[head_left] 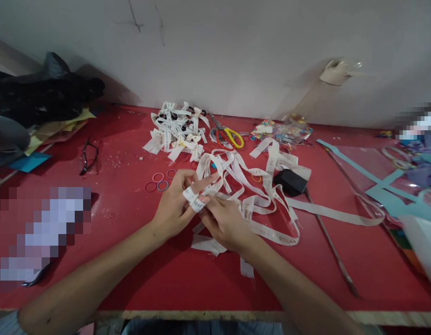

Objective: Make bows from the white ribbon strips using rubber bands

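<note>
White printed ribbon [194, 199] is looped around the fingers of my left hand [175, 204], near the middle of the red table. My right hand [227, 221] pinches the ribbon beside the left fingertips, and the two hands touch. A loose tangle of the same ribbon [285, 239] lies behind and to the right of my hands. Small coloured elastic bands [158, 177] rest on the table just left of my left hand. Beyond them is a pile of white ribbon bows [176, 123], some with black bands.
Scissors [232, 138] with red and yellow handles lie behind the ribbon. A black block [291, 182] and a thin rod [332, 246] are at right, near blue strips [384, 181]. Eyeglasses [89, 156] and a black bag [44, 95] sit at left. A wall rises behind the table [187, 288].
</note>
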Tool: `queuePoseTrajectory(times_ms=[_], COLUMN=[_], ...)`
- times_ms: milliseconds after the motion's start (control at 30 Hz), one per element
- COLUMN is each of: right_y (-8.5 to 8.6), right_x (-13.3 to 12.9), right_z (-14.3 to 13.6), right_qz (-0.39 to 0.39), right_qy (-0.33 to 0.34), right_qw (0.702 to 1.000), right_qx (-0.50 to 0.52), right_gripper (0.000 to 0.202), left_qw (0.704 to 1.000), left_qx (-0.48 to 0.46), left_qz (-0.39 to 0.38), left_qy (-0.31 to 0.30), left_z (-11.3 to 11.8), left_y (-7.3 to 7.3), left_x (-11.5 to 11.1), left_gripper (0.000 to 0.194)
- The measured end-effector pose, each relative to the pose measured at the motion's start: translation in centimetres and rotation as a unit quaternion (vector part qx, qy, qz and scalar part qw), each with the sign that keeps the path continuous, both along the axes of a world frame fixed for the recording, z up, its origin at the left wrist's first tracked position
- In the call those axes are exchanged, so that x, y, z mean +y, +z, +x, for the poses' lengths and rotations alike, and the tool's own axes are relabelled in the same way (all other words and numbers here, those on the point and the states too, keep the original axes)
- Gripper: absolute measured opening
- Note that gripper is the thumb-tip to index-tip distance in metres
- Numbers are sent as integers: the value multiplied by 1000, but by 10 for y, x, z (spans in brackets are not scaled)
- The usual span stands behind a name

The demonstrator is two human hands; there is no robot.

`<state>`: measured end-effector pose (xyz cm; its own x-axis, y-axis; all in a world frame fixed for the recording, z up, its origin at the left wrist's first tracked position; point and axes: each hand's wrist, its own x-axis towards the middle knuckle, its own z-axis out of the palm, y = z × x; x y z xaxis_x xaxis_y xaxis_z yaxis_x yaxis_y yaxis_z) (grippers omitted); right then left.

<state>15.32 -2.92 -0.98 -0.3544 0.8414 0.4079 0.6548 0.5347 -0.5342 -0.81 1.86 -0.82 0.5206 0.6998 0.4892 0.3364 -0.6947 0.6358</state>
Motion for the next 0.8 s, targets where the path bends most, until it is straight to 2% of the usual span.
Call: queuePoseTrajectory(times_ms=[233, 267, 367, 433, 600, 800], right_y=[-2, -1, 1, 0, -10, -11], right_x=[-3, -5, -7, -5, 4, 6], right_z=[-6, -8, -11, -9, 5, 9], right_qz=[35, 33, 29, 20, -3, 21], right_qy=[11, 38, 53, 46, 5, -6], right_qw=[999, 998, 997, 998, 998, 997], right_qx=[-30, -44, -40, -31, -60, -74], right_gripper=[15, 18, 23, 20, 10, 6], left_qw=[999, 998, 996, 999, 989, 980], left_qx=[19, 19, 10, 14, -13, -16], left_qz=[24, 36, 64, 28, -147, -173], left_qy=[43, 52, 62, 27, -31, -101], left_z=[-1, -2, -5, -5, 3, 4], left_y=[-3, -3, -1, 0, 0, 2], left_x=[2, 5, 14, 18, 13, 8], left_gripper=[54, 54, 51, 49, 47, 55])
